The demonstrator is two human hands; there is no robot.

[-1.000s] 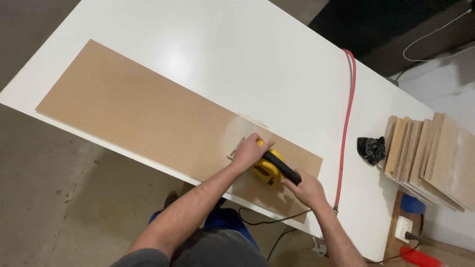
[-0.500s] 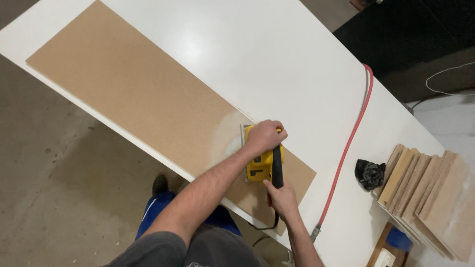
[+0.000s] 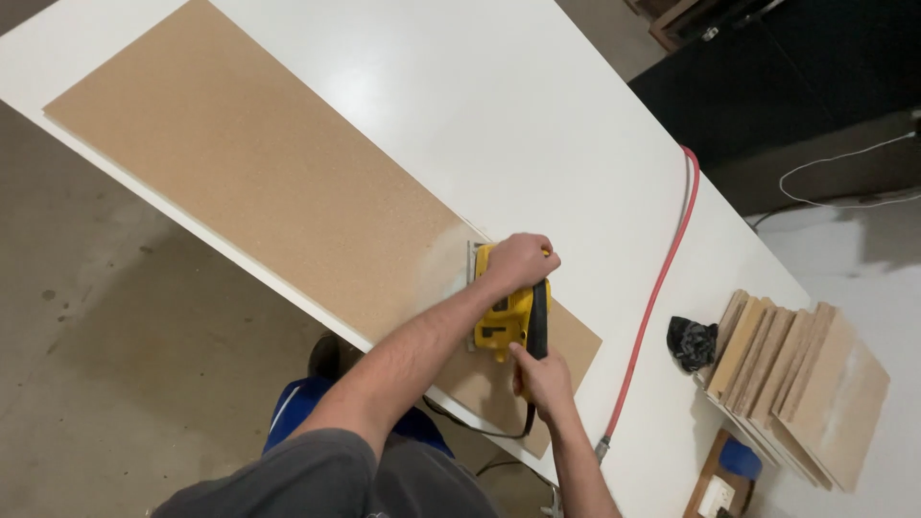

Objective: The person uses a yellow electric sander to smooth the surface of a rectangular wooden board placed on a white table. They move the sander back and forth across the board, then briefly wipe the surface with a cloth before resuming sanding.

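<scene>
The left hand (image 3: 519, 262) clamped the front of a yellow sander (image 3: 507, 321) (flat on the brown board (image 3: 259, 182)), while the right hand (image 3: 544, 379) gripped its black handle near the board's end.

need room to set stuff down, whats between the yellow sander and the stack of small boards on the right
In the head view, a red hose crosses the white table between the yellow sander and the stack of small boards, with a black cloth beside the stack.
</scene>
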